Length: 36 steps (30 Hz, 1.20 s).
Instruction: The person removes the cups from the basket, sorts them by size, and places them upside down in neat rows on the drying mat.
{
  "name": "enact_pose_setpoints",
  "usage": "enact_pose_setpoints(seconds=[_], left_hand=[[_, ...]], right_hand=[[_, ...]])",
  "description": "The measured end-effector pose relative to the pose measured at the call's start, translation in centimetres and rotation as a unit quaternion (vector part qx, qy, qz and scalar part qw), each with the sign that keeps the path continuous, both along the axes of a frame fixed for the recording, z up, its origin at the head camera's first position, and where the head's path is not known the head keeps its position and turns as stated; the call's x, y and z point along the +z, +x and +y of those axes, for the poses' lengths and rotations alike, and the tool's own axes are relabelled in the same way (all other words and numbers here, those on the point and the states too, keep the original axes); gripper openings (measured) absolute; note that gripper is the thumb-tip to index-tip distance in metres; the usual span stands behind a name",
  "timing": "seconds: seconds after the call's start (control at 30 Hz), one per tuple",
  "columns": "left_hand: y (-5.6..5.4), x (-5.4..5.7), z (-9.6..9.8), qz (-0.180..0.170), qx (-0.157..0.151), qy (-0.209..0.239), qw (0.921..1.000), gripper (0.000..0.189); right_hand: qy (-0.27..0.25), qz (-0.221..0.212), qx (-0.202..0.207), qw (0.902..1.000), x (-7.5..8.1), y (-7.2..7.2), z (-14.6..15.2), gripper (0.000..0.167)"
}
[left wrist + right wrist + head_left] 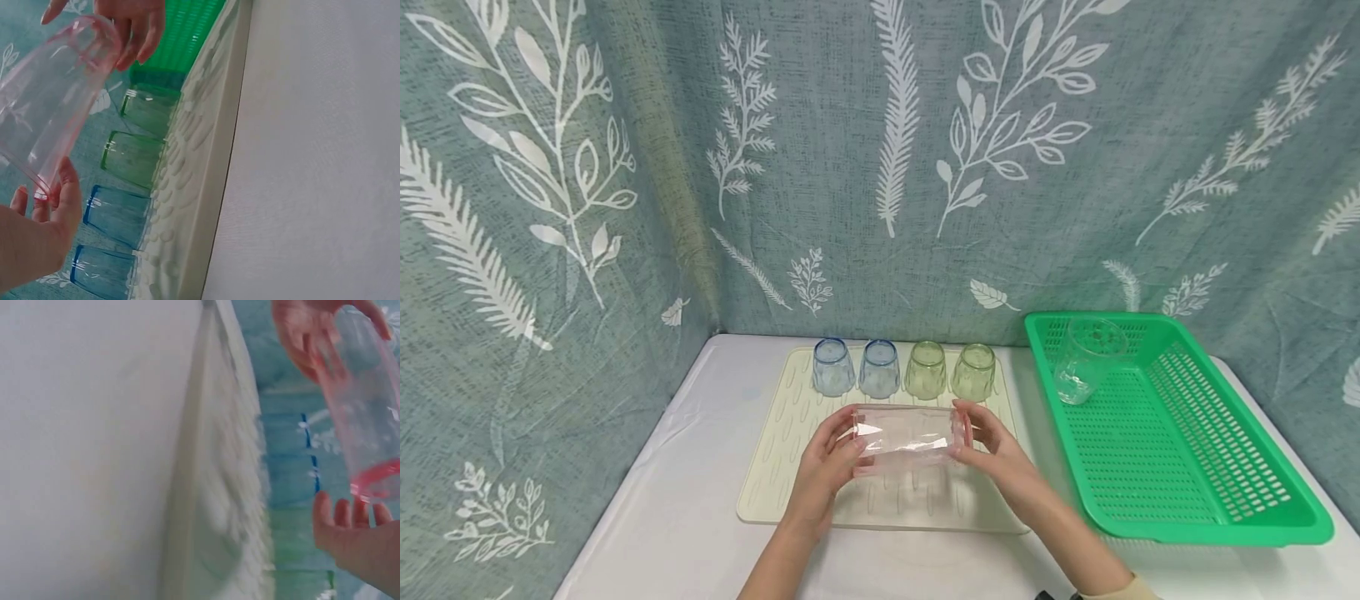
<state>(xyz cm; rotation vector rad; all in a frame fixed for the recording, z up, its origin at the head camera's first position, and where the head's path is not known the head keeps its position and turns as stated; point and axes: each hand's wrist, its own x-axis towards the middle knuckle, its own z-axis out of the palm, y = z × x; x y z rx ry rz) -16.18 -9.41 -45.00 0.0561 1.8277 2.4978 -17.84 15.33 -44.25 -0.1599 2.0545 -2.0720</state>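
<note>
Above the cream ridged draining tray (775,475), a clear pink drinking glass (906,429) lies sideways in the air between both hands. My left hand (827,467) holds its wide rim end, fingers and thumb bent around the edge. At the thicker pink base end, my right hand (1003,467) grips with thumb and fingers; its fingertips touch the base in the right wrist view. Behind the pink glass, two blue glasses (878,375) and two green glasses (926,377) stand upside down in a row along the tray's back.
A green perforated basket (1195,533) sits to the right of the tray, with one colourless glass (1078,367) tilted in its back left corner. White cloth (677,483) covers the table. A patterned teal curtain (850,167) hangs behind and at the sides.
</note>
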Motion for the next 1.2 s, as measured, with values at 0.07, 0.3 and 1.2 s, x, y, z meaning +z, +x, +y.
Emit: enact_pose_setpoints(seconds=[0.07,0.3,1.2], left_hand=[[0.0,0.0,0.0,-0.005,0.003,0.02,0.9998,0.059],[0.3,0.1,-0.2,-0.015,0.001,0.062,0.998,0.059],[-0.4,-0.8,-5.4,0.009,0.066,-0.232,0.9704,0.062]], right_hand=[[-0.051,-0.031,0.01,0.9982,-0.2,0.1,-0.3,0.071],[-0.193,-0.086,0.054,0.9759,-0.6,0.6,-1.4,0.075],[-0.183,-0.054,-0.002,0.9817,0.5,-1.5,-5.2,0.072]])
